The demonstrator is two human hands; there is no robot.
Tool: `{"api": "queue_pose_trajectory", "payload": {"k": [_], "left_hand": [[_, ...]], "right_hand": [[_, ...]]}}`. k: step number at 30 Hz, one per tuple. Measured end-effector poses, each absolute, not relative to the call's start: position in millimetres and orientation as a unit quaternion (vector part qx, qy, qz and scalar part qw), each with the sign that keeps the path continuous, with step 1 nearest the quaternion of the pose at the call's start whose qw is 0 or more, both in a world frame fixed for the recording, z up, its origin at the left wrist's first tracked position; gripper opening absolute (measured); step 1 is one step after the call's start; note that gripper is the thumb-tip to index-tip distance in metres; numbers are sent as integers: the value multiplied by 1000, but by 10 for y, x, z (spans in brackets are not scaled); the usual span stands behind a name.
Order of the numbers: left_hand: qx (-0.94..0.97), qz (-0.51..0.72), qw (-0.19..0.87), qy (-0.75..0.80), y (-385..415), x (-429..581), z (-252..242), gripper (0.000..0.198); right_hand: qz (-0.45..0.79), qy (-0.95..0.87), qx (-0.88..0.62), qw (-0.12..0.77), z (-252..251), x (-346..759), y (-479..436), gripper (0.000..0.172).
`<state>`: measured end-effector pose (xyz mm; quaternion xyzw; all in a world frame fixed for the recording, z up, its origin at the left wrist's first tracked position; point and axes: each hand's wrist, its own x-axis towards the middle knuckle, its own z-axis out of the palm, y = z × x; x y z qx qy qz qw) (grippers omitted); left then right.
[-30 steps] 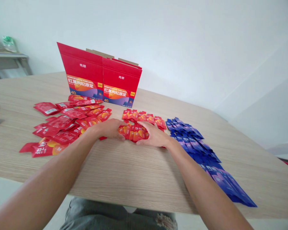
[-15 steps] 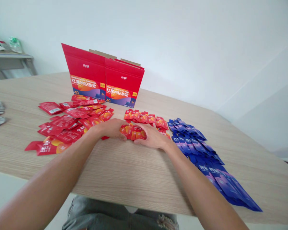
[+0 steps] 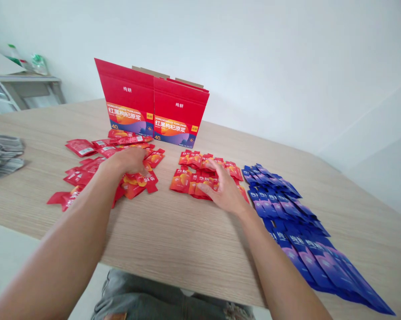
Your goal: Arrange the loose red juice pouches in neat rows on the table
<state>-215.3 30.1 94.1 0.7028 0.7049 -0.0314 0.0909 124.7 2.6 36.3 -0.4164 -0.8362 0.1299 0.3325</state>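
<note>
My left hand [image 3: 132, 161] reaches over a loose pile of red sachets [image 3: 87, 171], its fingers pointing down at those on the pile's right side; they look apart, with nothing visibly gripped. Over the near row of red sachets [image 3: 182, 178], my right hand [image 3: 225, 189] is open, thumb and fingers spread around the row's right part. Some of these sachets are hidden beneath the palm. Behind them lies a second row of red sachets [image 3: 195, 160], overlapping one another, printed sides up.
Overlapping rows of blue sachets [image 3: 273, 202] lie to the right. Red printed cartons [image 3: 180, 113] stand upright at the back. A striped cloth [image 3: 3, 153] rests at the left edge of the wooden table [image 3: 173, 240]. A side table [image 3: 30, 80] holds bottles and a bag.
My left hand has left the near red row and moved left to the loose pile. My right hand has opened from around the sachets, which now lie in the row. The view has shifted slightly.
</note>
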Motion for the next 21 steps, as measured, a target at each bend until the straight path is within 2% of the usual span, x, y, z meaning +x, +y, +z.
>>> {"api": "queue_pose_trajectory", "payload": {"k": [6,11,13,16,19,21], "left_hand": [[688,-49,114,715,334,-2105,920,72],[685,-13,128,717,346,-2222,939,45],[684,56,157,711,310,-2317,951,34],[666,185,263,673,211,-2453,981,24],[571,340,399,632,128,-2442,1036,25],[467,465,450,603,123,-2301,1077,24]], "right_hand": [[143,-824,-417,356,369,1234,-25,86],[143,-815,-418,374,372,1241,-45,80],[143,-812,-420,378,368,1241,-47,76],[138,-810,-423,382,360,1234,-51,73],[125,-807,-423,392,384,1210,-58,71],[110,-803,-429,399,439,1173,-63,66]]}}
